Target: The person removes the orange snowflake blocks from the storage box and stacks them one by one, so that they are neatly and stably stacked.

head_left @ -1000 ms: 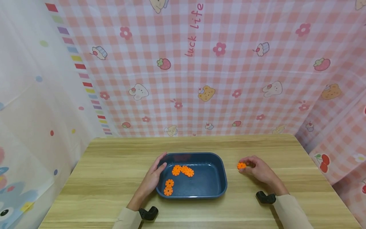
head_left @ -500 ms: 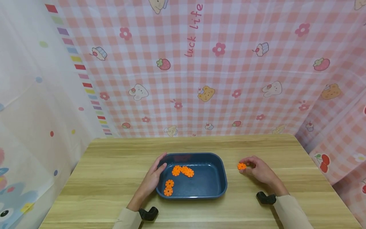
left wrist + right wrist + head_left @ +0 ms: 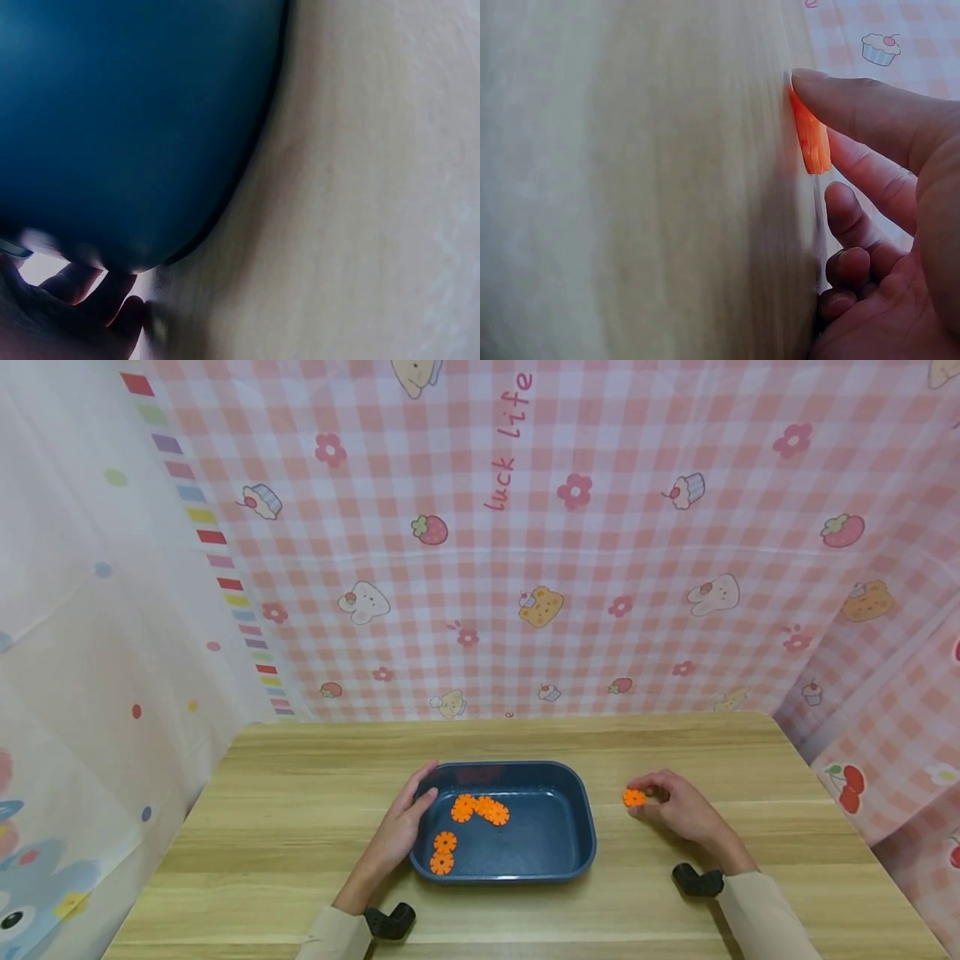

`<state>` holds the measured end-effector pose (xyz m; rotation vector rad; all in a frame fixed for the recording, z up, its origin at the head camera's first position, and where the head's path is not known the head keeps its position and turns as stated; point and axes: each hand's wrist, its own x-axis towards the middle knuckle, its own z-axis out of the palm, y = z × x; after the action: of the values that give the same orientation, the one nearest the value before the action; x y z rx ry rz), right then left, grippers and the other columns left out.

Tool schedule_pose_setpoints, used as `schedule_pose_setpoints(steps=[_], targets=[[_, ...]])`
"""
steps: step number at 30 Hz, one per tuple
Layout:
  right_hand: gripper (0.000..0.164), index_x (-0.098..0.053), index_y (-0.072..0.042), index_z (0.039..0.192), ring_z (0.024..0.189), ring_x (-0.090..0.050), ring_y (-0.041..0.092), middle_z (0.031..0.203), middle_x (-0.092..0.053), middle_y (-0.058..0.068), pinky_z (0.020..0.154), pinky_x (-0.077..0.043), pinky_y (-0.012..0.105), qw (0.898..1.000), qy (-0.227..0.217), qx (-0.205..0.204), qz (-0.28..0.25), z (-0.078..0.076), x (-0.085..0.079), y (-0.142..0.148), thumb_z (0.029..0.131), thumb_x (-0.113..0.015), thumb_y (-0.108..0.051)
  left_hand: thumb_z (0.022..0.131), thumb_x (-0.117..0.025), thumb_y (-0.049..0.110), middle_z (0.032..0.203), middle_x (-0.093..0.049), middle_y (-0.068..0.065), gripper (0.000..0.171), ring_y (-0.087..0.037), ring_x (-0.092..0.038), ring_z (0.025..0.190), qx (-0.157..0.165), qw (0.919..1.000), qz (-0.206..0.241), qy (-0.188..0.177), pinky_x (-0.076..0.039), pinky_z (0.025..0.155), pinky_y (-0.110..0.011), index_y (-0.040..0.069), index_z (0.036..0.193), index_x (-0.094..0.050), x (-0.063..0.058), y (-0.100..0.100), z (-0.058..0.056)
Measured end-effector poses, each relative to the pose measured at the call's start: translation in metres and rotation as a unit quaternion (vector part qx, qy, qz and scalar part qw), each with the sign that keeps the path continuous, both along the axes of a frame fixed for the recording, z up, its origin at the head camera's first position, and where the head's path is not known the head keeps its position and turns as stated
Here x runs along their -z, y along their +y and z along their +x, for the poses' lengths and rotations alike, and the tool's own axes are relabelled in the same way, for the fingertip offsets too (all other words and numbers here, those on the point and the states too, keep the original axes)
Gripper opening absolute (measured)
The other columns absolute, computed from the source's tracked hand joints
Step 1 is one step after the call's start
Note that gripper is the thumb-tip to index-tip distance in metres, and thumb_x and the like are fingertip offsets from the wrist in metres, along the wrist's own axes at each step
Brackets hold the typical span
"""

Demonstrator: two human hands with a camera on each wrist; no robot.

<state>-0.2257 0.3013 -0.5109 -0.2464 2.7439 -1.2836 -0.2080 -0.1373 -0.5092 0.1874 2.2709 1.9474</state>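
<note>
Thumb [image 3: 877, 109] and fingers [image 3: 874, 180] of right hand [image 3: 684, 812] pinch orange disc [image 3: 634, 797]

Left hand [image 3: 393, 833] grips a blue tray [image 3: 510, 878] by its left end — pinched disc apart, to its right. More discs [image 3: 446, 842] lie inside; wooden table [image 3: 300, 793] beneath, checked cloth [image 3: 570, 552] behind.

Glossy and matt surfaces are showing side by side.
The dark blue rectangular tray [image 3: 532, 843], seemingly of hard plastic, is shining softly on its smooth inside. The small orange notched plastic discs [image 3: 449, 845] are looking smooth. The yellowish wood-grain table [image 3: 300, 810] is having a low sheen, while the pink-and-white checked cloth backdrop [image 3: 510, 556] and the beige cloth sleeves [image 3: 768, 914] are appearing matt.
</note>
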Motion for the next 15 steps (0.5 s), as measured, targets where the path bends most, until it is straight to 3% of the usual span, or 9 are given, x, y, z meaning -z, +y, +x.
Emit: schedule_pose_setpoints(steps=[15], targets=[[0.042,-0.066,-0.004,0.121,0.098,-0.047,0.025,0.111,-0.056,0.012,0.083,-0.04,0.034,0.999,-0.026,0.003,-0.02,0.0002,-0.0046,0.0013,0.085,-0.078,-0.022,0.107,-0.041,0.027,0.163,-0.025,-0.003,0.048,-0.028,-0.018,0.151,-0.001,1.0,0.003,0.0,-0.008,0.121,-0.056,0.019,0.154,-0.035,0.001,0.0002,-0.0007]])
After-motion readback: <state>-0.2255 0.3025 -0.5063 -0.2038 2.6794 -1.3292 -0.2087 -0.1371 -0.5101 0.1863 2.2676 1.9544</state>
